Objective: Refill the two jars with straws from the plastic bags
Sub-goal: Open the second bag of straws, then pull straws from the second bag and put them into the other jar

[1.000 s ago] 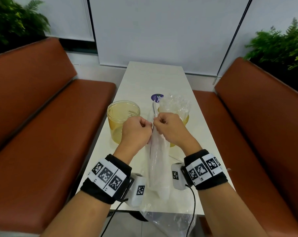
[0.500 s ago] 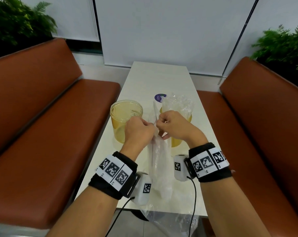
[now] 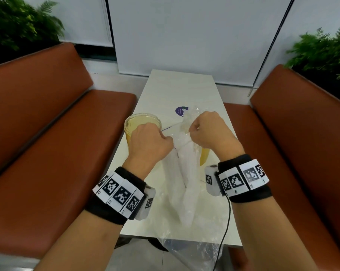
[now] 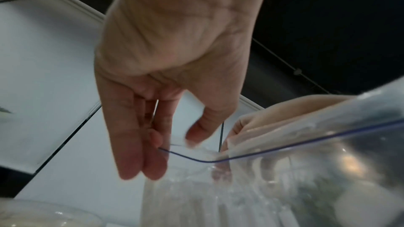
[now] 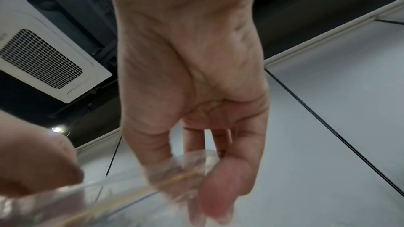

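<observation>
Clear plastic, the bag of straws (image 3: 186,178) stands nearly upright on the white table (image 3: 177,89) in the head view, its long axis running from the near edge up to the mouth stretched between the left hand (image 3: 149,142) and right hand (image 3: 210,132), hiding most of the right jar (image 3: 204,158) beside the left jar (image 3: 141,122). From the left wrist, thumb and fingers (image 4: 153,144) pinch the blue-edged rim, straws blurred inside. From the right wrist, the fingers (image 5: 227,179) clamp bunched film, motion-smeared.
</observation>
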`<state>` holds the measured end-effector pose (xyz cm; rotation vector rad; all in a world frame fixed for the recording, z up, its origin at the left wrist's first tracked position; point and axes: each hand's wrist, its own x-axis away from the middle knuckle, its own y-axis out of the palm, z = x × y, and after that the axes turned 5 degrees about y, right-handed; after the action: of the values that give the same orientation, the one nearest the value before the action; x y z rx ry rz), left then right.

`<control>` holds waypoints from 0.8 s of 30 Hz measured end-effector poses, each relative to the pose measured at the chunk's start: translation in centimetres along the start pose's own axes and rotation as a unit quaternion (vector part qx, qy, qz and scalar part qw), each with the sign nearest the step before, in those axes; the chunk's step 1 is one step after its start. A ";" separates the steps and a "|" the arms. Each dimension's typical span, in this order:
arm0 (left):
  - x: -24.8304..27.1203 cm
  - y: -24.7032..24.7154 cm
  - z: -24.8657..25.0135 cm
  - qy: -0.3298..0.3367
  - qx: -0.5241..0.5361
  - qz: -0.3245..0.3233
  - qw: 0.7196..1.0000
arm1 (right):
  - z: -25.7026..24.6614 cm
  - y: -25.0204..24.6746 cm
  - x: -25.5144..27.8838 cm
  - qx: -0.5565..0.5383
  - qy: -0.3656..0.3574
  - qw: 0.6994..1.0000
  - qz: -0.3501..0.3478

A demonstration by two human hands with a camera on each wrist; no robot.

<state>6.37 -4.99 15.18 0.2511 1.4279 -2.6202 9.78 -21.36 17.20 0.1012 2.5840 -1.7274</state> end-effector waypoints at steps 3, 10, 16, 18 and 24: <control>0.1 -0.6 0.0 -0.028 -0.059 -0.010 0.998 | 0.4 -0.6 0.1 0.011 -0.003 0.999 -0.044; 0.4 -3.5 -2.0 0.032 -0.057 -0.121 0.991 | 2.9 -2.5 -0.4 0.048 -0.066 0.986 -0.143; 0.7 -5.7 -3.6 0.070 -0.092 -0.191 0.975 | 5.2 -3.1 -1.1 0.064 -0.067 0.986 -0.138; 1.1 -5.6 -3.2 0.083 -0.064 -0.191 0.976 | 5.0 -2.7 -1.1 0.098 -0.051 0.984 -0.138; 1.4 -3.7 -2.3 0.117 0.013 -0.152 0.981 | 0.4 -2.2 0.2 0.059 -0.138 0.989 0.010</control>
<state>4.38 -1.14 16.65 0.3847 1.6202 -2.9373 9.41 -22.57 19.10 -0.1029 2.2794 -1.7461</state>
